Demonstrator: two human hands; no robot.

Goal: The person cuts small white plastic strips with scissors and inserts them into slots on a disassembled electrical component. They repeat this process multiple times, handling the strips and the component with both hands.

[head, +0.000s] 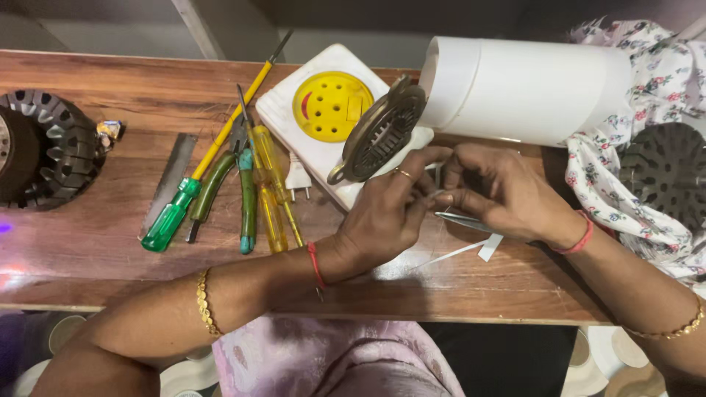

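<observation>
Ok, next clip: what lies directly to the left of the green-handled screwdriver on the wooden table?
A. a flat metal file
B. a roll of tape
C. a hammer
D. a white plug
A: a flat metal file lies on the wooden table just left of the green-handled screwdriver; the white plug sits further right, past the pliers, and no tape or hammer shows.

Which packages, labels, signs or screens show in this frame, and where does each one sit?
No screens, signs or readable labels show.
Small crumpled wrapper: far left on the wooden table, beside the black slotted wheel; shiny, yellow and blue.
White paper strips: on the table under the hands, near the right hand; plain, no print visible.
</observation>
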